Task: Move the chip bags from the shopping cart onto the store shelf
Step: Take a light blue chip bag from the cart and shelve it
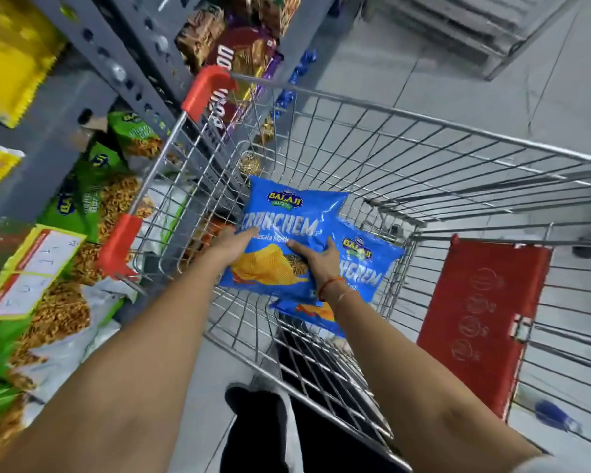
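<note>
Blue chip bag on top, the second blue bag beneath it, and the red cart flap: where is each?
Top blue chip bag [287, 230], head view: on the white lettering.
Lower blue chip bag [369, 268], head view: on its exposed upper right part.
Red plastic cart flap [475, 322], head view: on its flat middle.

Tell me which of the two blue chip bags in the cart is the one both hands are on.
The upper blue bag, lying on top: left hand and right hand grip its sides. The lower blue bag lies partly beneath it, untouched.
</note>
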